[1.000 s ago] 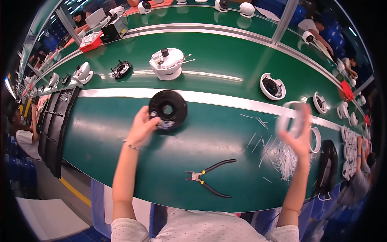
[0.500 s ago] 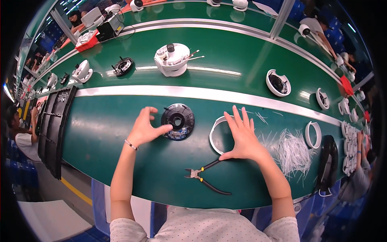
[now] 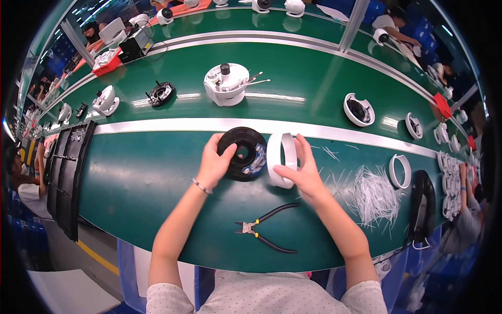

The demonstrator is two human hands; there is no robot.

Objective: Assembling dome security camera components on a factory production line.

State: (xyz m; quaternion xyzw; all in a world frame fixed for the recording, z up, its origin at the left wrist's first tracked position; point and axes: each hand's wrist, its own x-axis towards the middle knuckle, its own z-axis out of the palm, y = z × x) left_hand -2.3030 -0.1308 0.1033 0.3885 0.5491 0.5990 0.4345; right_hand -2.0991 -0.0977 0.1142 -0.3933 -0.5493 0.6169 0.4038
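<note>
Green bench [image 3: 136,183] carries pliers [image 3: 266,228], white strips [image 3: 374,194].

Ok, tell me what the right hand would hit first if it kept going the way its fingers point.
Right hand already grips the white ring; beyond it, probably the silver strip, though depth is unclear.

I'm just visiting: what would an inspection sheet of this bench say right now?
Surface: green bench with a pale strip.
Job's things: black disc tilted up, white ring on edge beside it.
Clutter: pliers, heap of white cut strips, spare white ring.
Hands: left hand holds the disc; right hand holds the ring.
Cables: nothing seen.
Surroundings: black trays at left, white round housing beyond, other workers at the edges.
</note>
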